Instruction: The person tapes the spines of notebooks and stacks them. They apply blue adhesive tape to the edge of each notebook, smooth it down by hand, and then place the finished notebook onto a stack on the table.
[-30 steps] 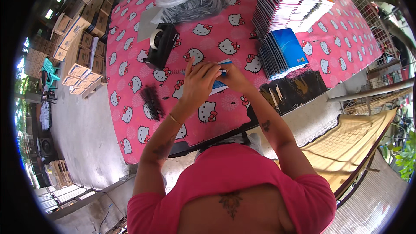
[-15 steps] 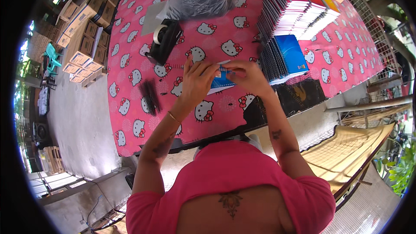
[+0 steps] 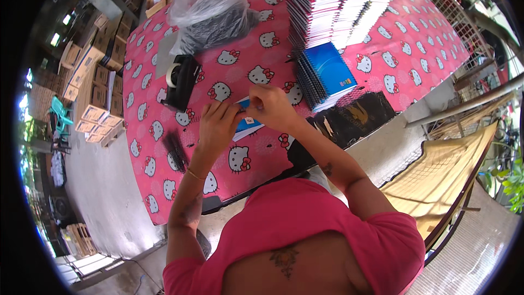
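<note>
My left hand [image 3: 218, 123] and right hand [image 3: 268, 106] pinch the small blue booklet [image 3: 246, 124] (grip shallow); I reckon it could slip onto the surface [image 3: 164, 131].

A pink cat-print tablecloth [image 3: 382, 65] is covering the table. Tall stacks of notebooks [image 3: 333, 5] are sitting near the far right edge, w/ a blue stack [image 3: 327, 74] just in front. A clear bag of dark stuff [image 3: 213, 16] is lying at the far left corner, a black tape dispenser [image 3: 181, 81] right beside it.
</note>
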Motion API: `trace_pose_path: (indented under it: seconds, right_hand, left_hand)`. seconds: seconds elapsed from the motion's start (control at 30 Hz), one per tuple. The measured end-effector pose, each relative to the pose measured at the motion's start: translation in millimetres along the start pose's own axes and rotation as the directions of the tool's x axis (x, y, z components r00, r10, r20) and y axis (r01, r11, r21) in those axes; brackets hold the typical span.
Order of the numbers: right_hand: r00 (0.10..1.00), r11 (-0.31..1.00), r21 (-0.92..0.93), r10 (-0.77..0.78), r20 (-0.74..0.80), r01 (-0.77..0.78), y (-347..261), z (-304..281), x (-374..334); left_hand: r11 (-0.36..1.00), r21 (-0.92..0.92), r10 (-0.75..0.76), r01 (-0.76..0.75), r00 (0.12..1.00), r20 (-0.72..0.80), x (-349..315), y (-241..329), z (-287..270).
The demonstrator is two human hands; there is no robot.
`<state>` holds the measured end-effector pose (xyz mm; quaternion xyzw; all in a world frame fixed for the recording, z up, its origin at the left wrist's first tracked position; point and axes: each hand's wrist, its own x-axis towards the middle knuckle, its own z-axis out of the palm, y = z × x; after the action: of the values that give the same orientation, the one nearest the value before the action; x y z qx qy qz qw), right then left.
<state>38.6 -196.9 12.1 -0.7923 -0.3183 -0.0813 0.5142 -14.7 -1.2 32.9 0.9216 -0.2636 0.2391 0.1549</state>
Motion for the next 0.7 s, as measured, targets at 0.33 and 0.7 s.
trace_pose_path:
  seconds: [0.33, 0.7]
  right_hand:
    - [0.882, 0.763, 0.641, 0.356, -0.308, -0.084, -59, -139, -22]
    - [0.910, 0.853, -0.341, 0.314, -0.270, -0.395, 59, -189, -28]
  left_hand:
    - [0.868, -0.481, -0.017, -0.126, 0.959, -0.282, 170, 75, 0]
    - [0.934, -0.357, -0.113, -0.029, 0.922, -0.370, 160, 62, 109]
